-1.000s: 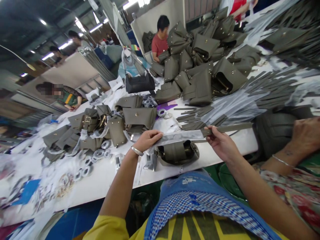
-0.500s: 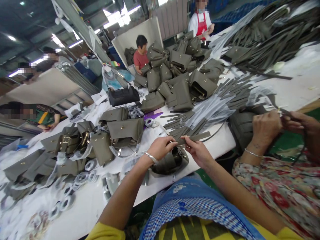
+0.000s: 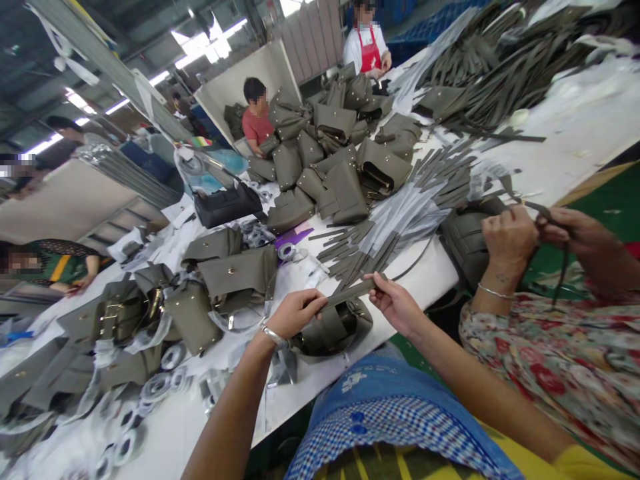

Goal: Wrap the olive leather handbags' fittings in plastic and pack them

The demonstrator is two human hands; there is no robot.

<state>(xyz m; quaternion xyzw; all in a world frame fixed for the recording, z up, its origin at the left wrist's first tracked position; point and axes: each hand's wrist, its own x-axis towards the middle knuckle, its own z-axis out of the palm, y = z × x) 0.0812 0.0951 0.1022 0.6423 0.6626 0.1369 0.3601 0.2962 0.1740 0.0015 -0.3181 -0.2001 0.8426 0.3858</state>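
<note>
My left hand (image 3: 295, 312) and my right hand (image 3: 395, 303) each pinch one end of a short olive-grey leather strap (image 3: 350, 293), held level just above the table edge. Directly under the strap lies an open olive-grey handbag (image 3: 333, 328) on the white table (image 3: 320, 380). A fan of loose straps of the same colour (image 3: 360, 250) is spread just beyond my hands.
Olive handbags lie heaped at the far centre (image 3: 335, 160) and at the left (image 3: 220, 273). A black bag (image 3: 225, 203) stands behind them. Tape rolls (image 3: 160, 380) lie at the near left. A co-worker's hands (image 3: 520, 233) work a strap at my right. Other people sit across the table.
The long plastic-wrapped strip I held wide apart is gone. My hands have come together, now holding a short bare strap over the open bag. My view swung right.
</note>
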